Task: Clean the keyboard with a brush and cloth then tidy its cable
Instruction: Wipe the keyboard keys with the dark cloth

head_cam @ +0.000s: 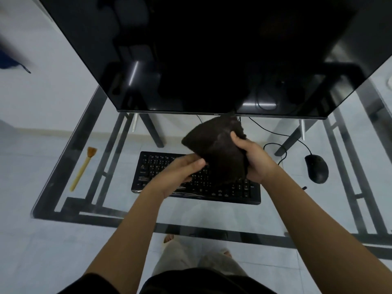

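Head view shows the brush (83,168) lying far left on the counter (212,215) while the left hand (180,174) and right hand (252,160) both pinch the cloth (216,149) above the keyboard (233,192), so wiping seems next, and its cable (273,129) looks untidy.

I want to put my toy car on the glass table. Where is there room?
Bare glass lies between the brush and the keyboard, and along the near edge in front of the keyboard. It is crowded right of the keyboard, where the mouse and its cable lie, and above the keys, where both hands hold the cloth.
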